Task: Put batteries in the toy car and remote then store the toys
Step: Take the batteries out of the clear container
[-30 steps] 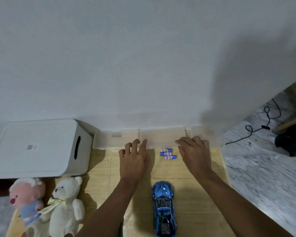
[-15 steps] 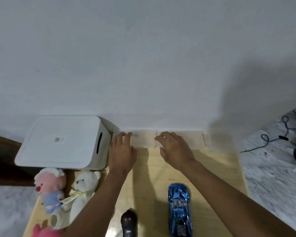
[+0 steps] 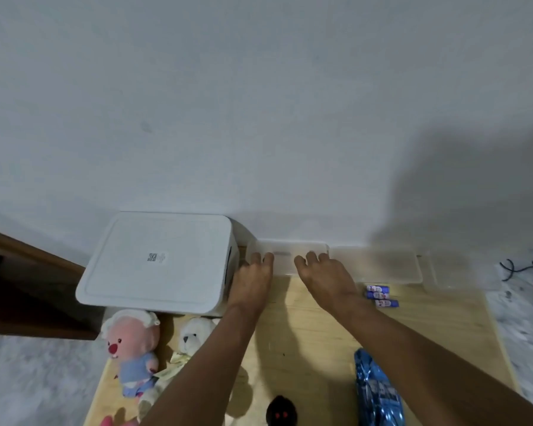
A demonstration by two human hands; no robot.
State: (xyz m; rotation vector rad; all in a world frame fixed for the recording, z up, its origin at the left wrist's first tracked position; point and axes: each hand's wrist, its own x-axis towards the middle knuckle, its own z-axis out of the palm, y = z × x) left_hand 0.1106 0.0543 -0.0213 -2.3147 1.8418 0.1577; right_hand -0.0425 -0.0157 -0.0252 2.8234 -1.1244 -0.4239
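My left hand (image 3: 253, 281) and my right hand (image 3: 323, 275) both rest with their fingertips on the lid of a clear plastic box (image 3: 286, 252) against the wall, right beside the white lidded bin (image 3: 157, 259). Three blue-and-white batteries (image 3: 380, 295) lie on the wooden board (image 3: 305, 327) just right of my right wrist. The blue toy car (image 3: 377, 392) sits near the lower edge under my right forearm. A black remote (image 3: 281, 413) with red buttons shows at the bottom edge, partly cut off.
A second clear box (image 3: 379, 264) and a third one (image 3: 453, 272) line the wall to the right. A pink plush (image 3: 133, 342) and a white bear plush (image 3: 194, 336) sit in front of the bin. A black cable (image 3: 523, 265) lies on the floor at right.
Both hands have shifted left along the wall, from the middle clear box to the leftmost one beside the bin. The batteries, covered half a second ago, show again.
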